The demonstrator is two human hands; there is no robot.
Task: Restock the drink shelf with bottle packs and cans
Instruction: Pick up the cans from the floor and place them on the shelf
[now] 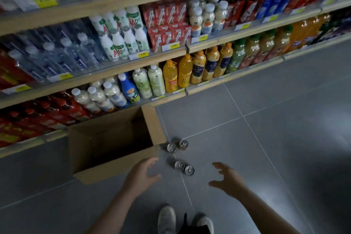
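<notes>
On the grey tiled floor before a stocked drink shelf, an open cardboard box sat at the left, its inside dark and apparently empty. Just right of the box, the left hand hung with its fingers spread and holding nothing. Right of that hand stood four upright cans, silver pull-tab tops facing up: a far pair close against the box corner, and a near pair between the two hands, each pair nearly touching. Farther right, the right hand was also open, fingers splayed, empty. The step seemed to be picking up the near pair; it would likely go best with one can per hand, gripped around the side and kept upright, avoiding a knock to its neighbour. The cans looked small, rigid and smooth, their labels hidden from above.
</notes>
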